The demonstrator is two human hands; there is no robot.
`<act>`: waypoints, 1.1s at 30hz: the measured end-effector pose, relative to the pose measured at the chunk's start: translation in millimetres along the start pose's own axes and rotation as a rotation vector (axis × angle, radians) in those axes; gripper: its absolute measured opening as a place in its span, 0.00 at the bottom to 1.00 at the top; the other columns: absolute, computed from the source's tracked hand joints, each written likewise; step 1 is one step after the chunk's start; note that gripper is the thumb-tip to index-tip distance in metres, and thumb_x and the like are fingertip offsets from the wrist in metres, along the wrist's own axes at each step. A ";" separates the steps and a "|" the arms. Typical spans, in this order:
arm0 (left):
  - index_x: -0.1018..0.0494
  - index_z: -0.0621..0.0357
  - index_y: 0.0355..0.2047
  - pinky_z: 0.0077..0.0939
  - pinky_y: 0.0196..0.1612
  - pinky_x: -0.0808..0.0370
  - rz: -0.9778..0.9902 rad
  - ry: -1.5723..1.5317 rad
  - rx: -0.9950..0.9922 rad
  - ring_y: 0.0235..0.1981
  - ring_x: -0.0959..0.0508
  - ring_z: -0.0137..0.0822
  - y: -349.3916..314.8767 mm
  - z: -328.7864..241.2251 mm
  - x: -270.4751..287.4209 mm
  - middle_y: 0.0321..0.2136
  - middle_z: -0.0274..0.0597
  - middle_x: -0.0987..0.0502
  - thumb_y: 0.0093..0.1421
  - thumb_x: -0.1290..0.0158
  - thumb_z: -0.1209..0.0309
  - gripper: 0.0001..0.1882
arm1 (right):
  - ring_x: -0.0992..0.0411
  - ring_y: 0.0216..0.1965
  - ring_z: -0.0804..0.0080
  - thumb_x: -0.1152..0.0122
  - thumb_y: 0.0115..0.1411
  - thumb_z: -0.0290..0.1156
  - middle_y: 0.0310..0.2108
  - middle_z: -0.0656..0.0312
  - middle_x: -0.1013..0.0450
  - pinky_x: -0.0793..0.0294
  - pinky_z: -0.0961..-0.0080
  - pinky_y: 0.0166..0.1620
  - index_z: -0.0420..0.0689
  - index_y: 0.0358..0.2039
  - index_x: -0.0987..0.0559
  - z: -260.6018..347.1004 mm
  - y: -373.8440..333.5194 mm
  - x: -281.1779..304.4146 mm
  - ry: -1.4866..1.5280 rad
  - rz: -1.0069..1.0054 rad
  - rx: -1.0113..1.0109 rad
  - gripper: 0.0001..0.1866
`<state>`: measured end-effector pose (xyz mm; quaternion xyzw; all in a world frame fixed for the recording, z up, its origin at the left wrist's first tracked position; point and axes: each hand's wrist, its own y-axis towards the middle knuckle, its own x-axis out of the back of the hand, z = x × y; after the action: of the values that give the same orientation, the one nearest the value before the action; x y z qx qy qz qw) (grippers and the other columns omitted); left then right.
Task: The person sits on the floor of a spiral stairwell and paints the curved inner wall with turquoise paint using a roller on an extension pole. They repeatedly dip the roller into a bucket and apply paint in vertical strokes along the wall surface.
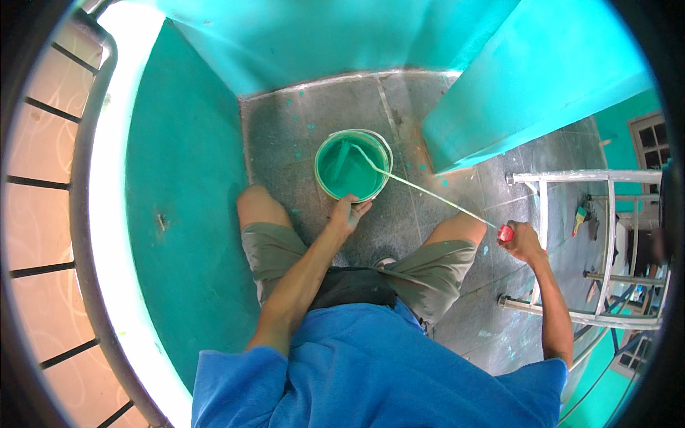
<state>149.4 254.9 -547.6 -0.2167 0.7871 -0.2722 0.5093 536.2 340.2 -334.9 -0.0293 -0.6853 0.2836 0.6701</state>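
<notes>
A round bucket (330, 145) of turquoise paint (360, 182) stands on the floor between my bent knees. My left hand (348, 214) grips its near rim, fingers curled against the wall. My right hand (523, 242), out to the right, is wrapped round the red handle of a paint roller (442, 200). The roller's long thin frame, smeared with paint, slants left over the bucket's rim. Its paint-coated head (342, 158) is inside the bucket, resting toward the left side.
A metal ladder (606, 242) lies to the right, with a paintbrush (579, 217) beyond its rails. A turquoise pillar (528, 107) rises at the far right. Turquoise walls (189, 228) bound the left and far sides. Paint drops dot the grey tiled floor (278, 132). A dark railing (82, 178) runs at the left.
</notes>
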 end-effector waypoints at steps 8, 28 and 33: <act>0.45 0.69 0.48 0.50 0.51 0.30 -0.068 0.034 0.040 0.42 0.26 0.55 5.4 -14.0 -7.4 0.43 0.58 0.32 0.52 0.58 0.81 0.22 | 0.26 0.29 0.53 0.31 0.42 0.38 0.25 0.50 0.25 0.27 0.65 0.34 0.41 0.28 0.24 -16.8 -9.1 -19.2 0.089 0.019 -0.020 0.17; 0.41 0.66 0.55 0.44 0.54 0.33 -0.628 1.347 -0.412 0.50 0.29 0.51 44.2 -166.9 -35.9 0.50 0.61 0.33 0.54 0.46 0.65 0.31 | 0.27 0.25 0.45 0.35 0.42 0.34 0.21 0.43 0.28 0.28 0.59 0.27 0.39 0.30 0.28 13.8 -1.3 -54.2 0.137 -0.159 0.033 0.17; 0.35 0.62 0.50 0.40 0.47 0.29 -0.706 2.211 -0.966 0.44 0.27 0.50 -6.4 -293.0 -77.5 0.42 0.56 0.29 0.50 0.47 0.66 0.27 | 0.26 0.29 0.50 0.37 0.45 0.39 0.25 0.49 0.26 0.27 0.61 0.33 0.41 0.32 0.25 13.3 -2.7 -47.0 0.070 -0.047 -0.027 0.17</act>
<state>-89.6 358.9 -392.9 -0.2356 0.7106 -0.1136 -0.6532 529.4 313.5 -375.3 -0.0324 -0.6657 0.2573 0.6997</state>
